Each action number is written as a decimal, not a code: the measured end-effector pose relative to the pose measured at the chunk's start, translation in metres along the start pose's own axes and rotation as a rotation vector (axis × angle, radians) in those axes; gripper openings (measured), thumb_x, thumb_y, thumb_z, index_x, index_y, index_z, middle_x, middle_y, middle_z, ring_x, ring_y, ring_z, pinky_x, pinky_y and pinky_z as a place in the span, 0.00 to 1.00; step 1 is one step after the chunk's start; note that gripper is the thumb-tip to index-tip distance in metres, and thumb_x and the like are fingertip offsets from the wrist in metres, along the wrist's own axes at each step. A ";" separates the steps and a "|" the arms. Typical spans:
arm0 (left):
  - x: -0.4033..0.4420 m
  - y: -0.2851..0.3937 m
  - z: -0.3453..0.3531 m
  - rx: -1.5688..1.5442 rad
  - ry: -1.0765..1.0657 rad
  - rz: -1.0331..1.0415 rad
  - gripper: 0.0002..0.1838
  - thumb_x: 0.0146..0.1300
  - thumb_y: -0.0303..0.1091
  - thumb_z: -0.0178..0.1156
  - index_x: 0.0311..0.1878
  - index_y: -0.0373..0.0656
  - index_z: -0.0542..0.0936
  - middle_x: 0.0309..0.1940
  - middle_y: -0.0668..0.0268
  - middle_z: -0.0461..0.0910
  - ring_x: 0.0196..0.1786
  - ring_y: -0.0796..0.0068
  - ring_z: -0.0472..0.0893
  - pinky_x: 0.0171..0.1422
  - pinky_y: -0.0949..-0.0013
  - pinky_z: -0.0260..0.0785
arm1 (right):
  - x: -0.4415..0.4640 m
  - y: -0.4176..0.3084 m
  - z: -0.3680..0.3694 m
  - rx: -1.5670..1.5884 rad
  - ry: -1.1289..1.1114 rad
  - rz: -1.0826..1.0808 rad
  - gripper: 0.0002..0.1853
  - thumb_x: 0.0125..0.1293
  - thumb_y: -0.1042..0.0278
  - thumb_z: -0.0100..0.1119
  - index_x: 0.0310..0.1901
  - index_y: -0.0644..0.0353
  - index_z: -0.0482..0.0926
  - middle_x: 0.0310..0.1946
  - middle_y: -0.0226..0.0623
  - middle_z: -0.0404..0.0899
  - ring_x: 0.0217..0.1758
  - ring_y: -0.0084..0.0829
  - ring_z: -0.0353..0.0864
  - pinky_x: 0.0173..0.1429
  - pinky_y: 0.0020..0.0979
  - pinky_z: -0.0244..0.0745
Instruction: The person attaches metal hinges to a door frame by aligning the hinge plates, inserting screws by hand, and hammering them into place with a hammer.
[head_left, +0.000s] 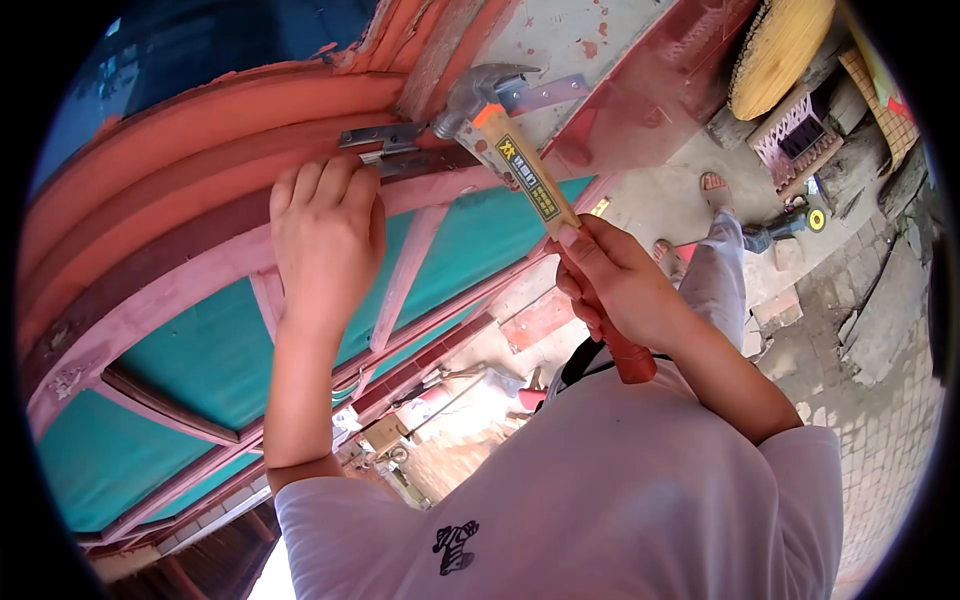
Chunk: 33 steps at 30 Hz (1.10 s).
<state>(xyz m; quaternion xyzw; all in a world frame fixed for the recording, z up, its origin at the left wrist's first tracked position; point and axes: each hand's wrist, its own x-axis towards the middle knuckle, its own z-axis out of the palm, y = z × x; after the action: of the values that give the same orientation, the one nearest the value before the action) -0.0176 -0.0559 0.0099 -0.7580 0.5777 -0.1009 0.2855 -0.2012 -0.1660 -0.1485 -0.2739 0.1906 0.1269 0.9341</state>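
Observation:
My right hand (620,285) is closed around the handle of a claw hammer (535,175), just above its red grip. The hammer has a wooden shaft with a black and yellow label. Its steel head is up against the red door frame (200,125), beside a metal strip with holes (555,93). My left hand (328,225) is closed at the frame's edge, fingers curled away from view. Right by those fingers is a metal door bolt or hinge (385,145); the hand hides whatever it may be gripping.
A pink-framed door with green panels (190,360) runs below my left arm. A person's trouser leg (718,265) and sandalled feet are at the right. Beyond are a power tool (785,230), a pink plastic basket (795,145), a cut log (780,55) and broken paving (875,310).

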 end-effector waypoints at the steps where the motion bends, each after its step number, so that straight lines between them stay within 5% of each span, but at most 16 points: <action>1: -0.006 0.000 0.001 0.026 0.040 0.003 0.09 0.57 0.26 0.62 0.42 0.45 0.82 0.43 0.67 0.81 0.48 0.64 0.78 0.59 0.58 0.64 | -0.001 0.000 -0.001 -0.008 -0.009 -0.007 0.19 0.78 0.50 0.43 0.47 0.61 0.69 0.22 0.29 0.65 0.14 0.18 0.62 0.17 0.23 0.61; 12: -0.019 -0.008 0.018 0.057 0.111 -0.025 0.09 0.56 0.31 0.65 0.42 0.50 0.82 0.43 0.74 0.81 0.48 0.72 0.77 0.60 0.63 0.59 | 0.008 0.009 0.010 -0.067 0.001 0.017 0.22 0.78 0.48 0.42 0.48 0.63 0.69 0.23 0.31 0.66 0.13 0.20 0.63 0.17 0.22 0.62; 18: -0.020 -0.009 0.020 0.081 0.122 -0.033 0.08 0.57 0.31 0.65 0.41 0.51 0.82 0.43 0.75 0.81 0.47 0.72 0.77 0.59 0.63 0.60 | -0.006 0.012 0.015 0.099 0.105 -0.165 0.21 0.78 0.47 0.43 0.46 0.62 0.68 0.22 0.31 0.66 0.14 0.20 0.62 0.18 0.23 0.63; 21: -0.019 -0.008 0.022 0.076 0.134 -0.029 0.08 0.57 0.31 0.65 0.41 0.51 0.82 0.43 0.75 0.81 0.48 0.73 0.77 0.59 0.63 0.60 | 0.002 0.022 0.020 0.059 -0.022 0.069 0.19 0.79 0.53 0.41 0.55 0.63 0.68 0.24 0.29 0.65 0.16 0.18 0.63 0.19 0.22 0.63; 31: -0.022 -0.011 0.023 0.078 0.151 -0.026 0.08 0.56 0.33 0.65 0.40 0.51 0.82 0.43 0.75 0.81 0.47 0.73 0.77 0.58 0.63 0.59 | -0.007 0.024 0.022 0.047 0.126 -0.212 0.21 0.78 0.47 0.40 0.49 0.62 0.67 0.22 0.31 0.67 0.14 0.20 0.63 0.17 0.24 0.63; 33: -0.021 -0.010 0.023 0.079 0.158 -0.019 0.08 0.56 0.32 0.65 0.40 0.51 0.82 0.43 0.75 0.81 0.47 0.73 0.77 0.57 0.63 0.59 | 0.007 0.027 0.025 -0.018 0.009 0.005 0.21 0.78 0.47 0.40 0.49 0.61 0.67 0.22 0.32 0.67 0.14 0.21 0.64 0.18 0.24 0.64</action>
<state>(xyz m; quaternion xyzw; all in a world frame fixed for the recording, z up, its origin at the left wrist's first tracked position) -0.0048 -0.0275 0.0003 -0.7412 0.5867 -0.1857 0.2681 -0.1970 -0.1288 -0.1443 -0.2825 0.1944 0.1295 0.9304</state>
